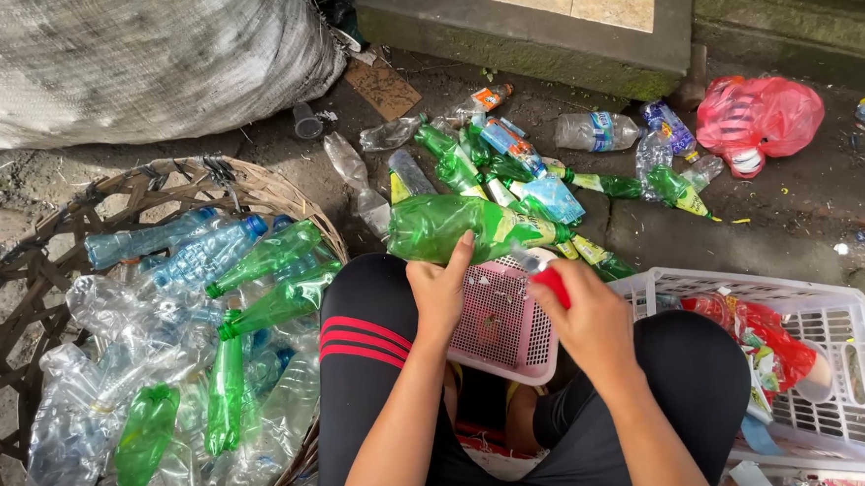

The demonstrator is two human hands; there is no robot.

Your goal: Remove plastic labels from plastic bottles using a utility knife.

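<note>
My left hand [442, 290] grips a large crushed green plastic bottle [443, 226] that lies across a pink perforated basket [504, 326] between my knees. My right hand [586, 316] is closed on a red-handled cutter [551, 282], its blade end at the bottle's yellow-labelled neck. Both hands sit close together over the basket. I am seated, in black trousers with red stripes.
A woven basket [262, 193] at left holds several clear, blue and green bottles. More bottles [507, 160] lie scattered on the ground ahead. A white plastic crate [844, 369] with red wrappers stands at right. A red bag [759, 115] and a grey sack [137, 61] lie farther off.
</note>
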